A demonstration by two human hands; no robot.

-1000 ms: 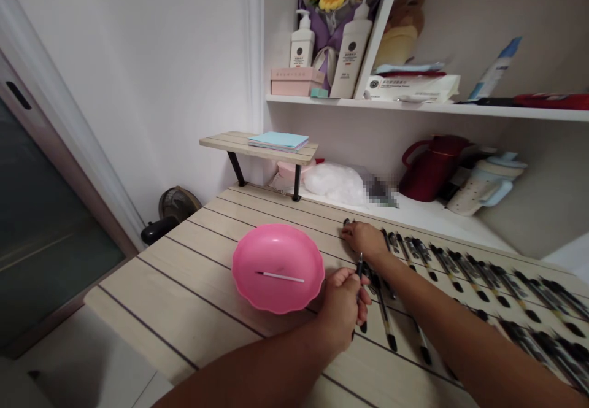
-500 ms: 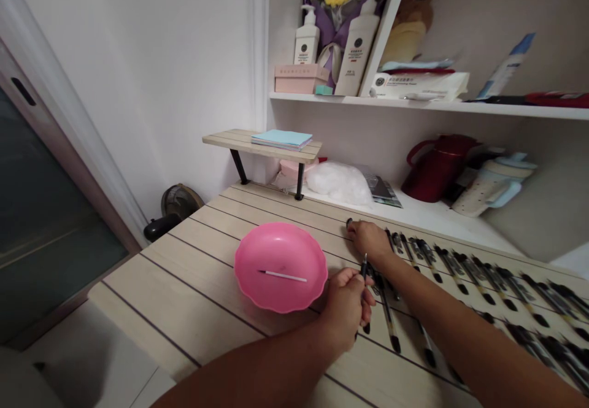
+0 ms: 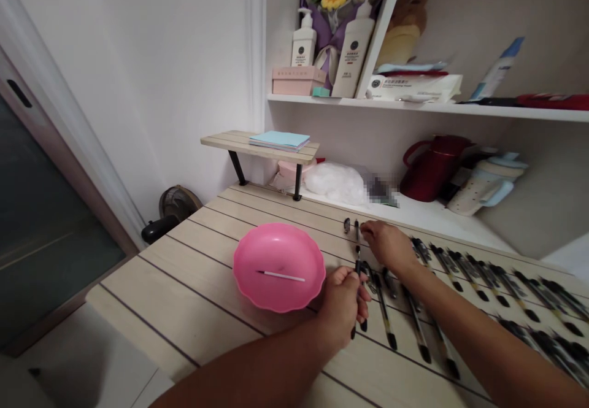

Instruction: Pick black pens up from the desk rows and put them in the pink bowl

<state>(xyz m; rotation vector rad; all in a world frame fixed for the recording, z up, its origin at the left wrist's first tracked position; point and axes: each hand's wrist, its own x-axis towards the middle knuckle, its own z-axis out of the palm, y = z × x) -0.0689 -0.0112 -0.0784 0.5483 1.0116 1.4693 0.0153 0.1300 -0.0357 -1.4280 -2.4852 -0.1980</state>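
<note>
L hand (image 3: 341, 310) curled round blk pen (image 3: 358, 265), mid hidden; R hand (image 3: 387, 246) half-curled, can't tell grip

A pink box (image 3: 298, 82) sits on the shelf (image 3: 483, 110) — red jug (image 3: 424, 170) below.

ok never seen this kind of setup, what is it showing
No machine here: that's someone's bare left hand and right hand, seen from a camera worn on the head, looking forward and down. On the striped table stands a pink bowl with a dark-tipped white stick lying in it. Rows of dark pen-like pieces lie to its right. The left hand holds a slim dark pen. The right hand is close to a short dark rod; whether it grips anything, I can't tell.
</note>
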